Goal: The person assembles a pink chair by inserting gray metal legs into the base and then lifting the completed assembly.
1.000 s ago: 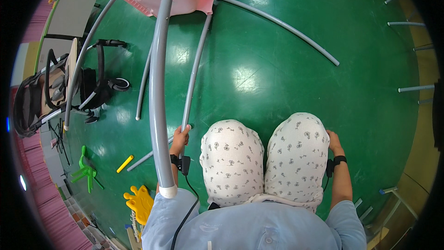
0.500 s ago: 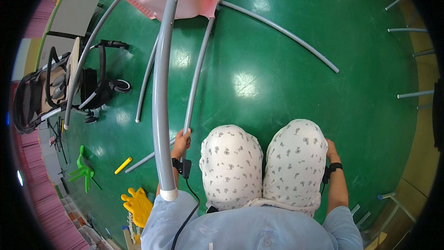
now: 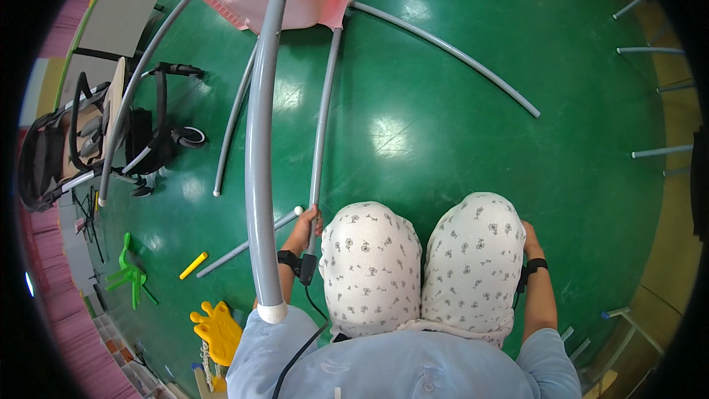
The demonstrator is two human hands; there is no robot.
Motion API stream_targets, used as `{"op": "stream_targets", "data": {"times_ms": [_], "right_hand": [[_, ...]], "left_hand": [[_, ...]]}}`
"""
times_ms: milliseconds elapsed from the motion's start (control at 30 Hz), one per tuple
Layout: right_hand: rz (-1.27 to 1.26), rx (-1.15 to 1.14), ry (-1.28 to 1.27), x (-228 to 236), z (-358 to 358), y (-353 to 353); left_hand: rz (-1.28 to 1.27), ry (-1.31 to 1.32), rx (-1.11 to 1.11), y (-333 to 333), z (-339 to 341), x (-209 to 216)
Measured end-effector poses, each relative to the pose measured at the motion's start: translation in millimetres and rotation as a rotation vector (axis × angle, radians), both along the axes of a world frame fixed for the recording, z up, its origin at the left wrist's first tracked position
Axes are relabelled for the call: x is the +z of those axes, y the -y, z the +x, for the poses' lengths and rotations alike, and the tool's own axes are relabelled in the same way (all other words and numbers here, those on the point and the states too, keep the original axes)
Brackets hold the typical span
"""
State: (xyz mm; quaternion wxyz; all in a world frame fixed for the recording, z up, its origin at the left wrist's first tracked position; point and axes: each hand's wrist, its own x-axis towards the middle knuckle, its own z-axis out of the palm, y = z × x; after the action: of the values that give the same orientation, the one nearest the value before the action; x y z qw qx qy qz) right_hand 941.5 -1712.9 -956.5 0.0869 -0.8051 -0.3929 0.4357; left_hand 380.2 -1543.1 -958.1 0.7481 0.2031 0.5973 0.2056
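Observation:
Beside my left knee, my left hand (image 3: 314,222) is closed around the lower part of a thin grey tube (image 3: 323,111). That tube runs up to a pink plastic piece shaped like a seat shell (image 3: 314,0). Other grey tubes extend from this shell, among them one (image 3: 450,48) reaching out to the right. Close to my eyes, a large grey tube (image 3: 264,140) with a white end cap crosses the view above my left forearm. My right hand (image 3: 530,240) is low beside my right knee, its fingers mostly hidden by the leg.
On the green floor at left lie a loose grey tube (image 3: 240,250), a short yellow tube (image 3: 193,265), a green plastic piece (image 3: 131,277) and a yellow plastic piece (image 3: 220,332). A stroller (image 3: 81,133) stands farther left. Grey legs (image 3: 661,152) show at the right edge.
My left hand has shifted right toward my knee, swinging the thin tube's lower end with it. The loose tube's white end cap has come into sight. My right hand looks unmoved.

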Motion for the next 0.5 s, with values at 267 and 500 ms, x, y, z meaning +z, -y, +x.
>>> {"op": "stream_targets", "data": {"times_ms": [267,500], "right_hand": [[-0.026,0.021,0.009,-30,14,22],[0.233,-0.136,-0.206,-90,57,76]], "left_hand": [[-0.060,0.073,0.060,3,13,-22],[0.243,-0.266,0.048,-2,29,-37]]}}
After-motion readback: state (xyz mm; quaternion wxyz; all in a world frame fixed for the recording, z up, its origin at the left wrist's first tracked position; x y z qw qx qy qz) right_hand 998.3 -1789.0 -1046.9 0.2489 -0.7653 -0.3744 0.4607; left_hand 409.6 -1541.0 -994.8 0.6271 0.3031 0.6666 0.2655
